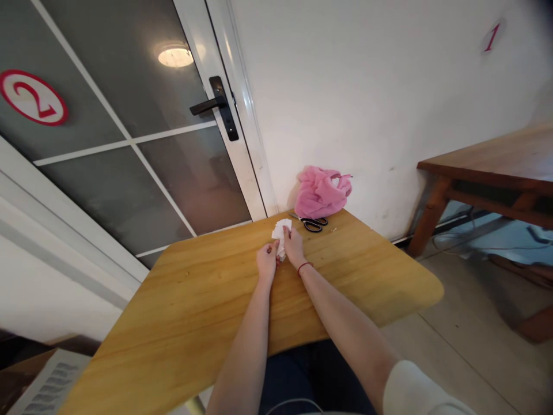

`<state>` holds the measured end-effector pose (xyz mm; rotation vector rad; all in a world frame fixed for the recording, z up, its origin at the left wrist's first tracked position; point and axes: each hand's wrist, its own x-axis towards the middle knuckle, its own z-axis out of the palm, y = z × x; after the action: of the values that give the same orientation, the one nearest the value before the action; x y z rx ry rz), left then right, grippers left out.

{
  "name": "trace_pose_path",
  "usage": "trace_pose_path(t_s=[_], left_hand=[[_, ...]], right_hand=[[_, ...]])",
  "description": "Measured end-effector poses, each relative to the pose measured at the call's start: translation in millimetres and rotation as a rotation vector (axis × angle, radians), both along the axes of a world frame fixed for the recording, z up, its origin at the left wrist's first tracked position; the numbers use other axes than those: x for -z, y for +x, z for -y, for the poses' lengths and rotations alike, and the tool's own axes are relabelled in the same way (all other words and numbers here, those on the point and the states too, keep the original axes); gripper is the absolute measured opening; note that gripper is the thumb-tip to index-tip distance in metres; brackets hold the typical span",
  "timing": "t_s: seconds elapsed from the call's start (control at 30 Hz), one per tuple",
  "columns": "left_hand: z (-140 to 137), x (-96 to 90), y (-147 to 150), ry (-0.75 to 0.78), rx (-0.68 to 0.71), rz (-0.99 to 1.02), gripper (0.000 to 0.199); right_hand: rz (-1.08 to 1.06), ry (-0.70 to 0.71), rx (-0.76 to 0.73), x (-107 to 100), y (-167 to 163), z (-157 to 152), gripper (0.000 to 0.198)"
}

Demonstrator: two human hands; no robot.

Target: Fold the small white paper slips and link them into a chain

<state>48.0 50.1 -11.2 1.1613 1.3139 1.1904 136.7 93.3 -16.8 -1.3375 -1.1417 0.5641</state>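
So, head cam: 2 hands, 1 white paper bundle (pixel 280 229), both pinching it.
L hand (pixel 268 262) has fingers closed on its near L edge; R hand (pixel 294 246) grips the R side, thumb on top; layer count too small to tell. Bundle's nr the far edge of 1 yellowish wood table (pixel 207 300). 1 pr black-handled scissors (pixel 313 225) lies just R of it, w/ 1 pink cloth (pixel 322 193) right behind. 1 red bracelet (pixel 305 266) on R wrist.
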Motion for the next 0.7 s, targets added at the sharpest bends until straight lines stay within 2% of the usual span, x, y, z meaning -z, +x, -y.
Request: trace_pose_path(t_s=[0.27,0.43,0.57,0.7], left_hand=[[-5.0,2.5,0.8,-0.007,0.086,0.081,0.032],[-9.6,2.5,-0.8,-0.002,0.190,0.114,0.032],[-12.0,4.7,-3.2,0.025,0.182,0.135,0.033],[-11.8,6.5,-4.6,0.030,0.144,0.120,0.033]], right_hand=[[-0.035,-0.036,0.062,2.2,4.4,-4.5,0.026],[-0.070,-0.038,0.163,-0.1,12.0,-5.5,0.034],[-0.089,-0.020,0.200,-2.7,16.0,-4.5,0.041],[-0.058,0.001,0.175,-5.3,14.1,-1.7,0.040]])
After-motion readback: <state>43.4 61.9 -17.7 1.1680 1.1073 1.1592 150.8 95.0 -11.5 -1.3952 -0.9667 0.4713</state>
